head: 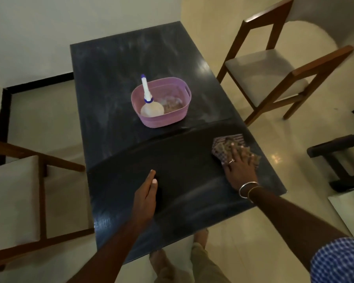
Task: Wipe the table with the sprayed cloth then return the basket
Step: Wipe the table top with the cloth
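Observation:
My right hand (240, 163) lies flat with fingers spread on a checked cloth (225, 144), pressing it onto the dark table (114, 82) near its right edge. My left hand (146, 194) rests with straight fingers on the table's near middle and holds nothing. A pink basket (173, 117) stands at the table's centre, beyond both hands. Inside it lies a white spray bottle (150, 108) with a blue-tipped nozzle sticking up over the rim, beside some brownish cloth. The near part of the table looks darker; the far part shows pale streaks.
A wooden chair (274, 70) with a pale seat stands at the table's right, another chair (14, 197) at the left. A dark low stand (339, 158) sits on the floor at far right. My feet show under the table's near edge.

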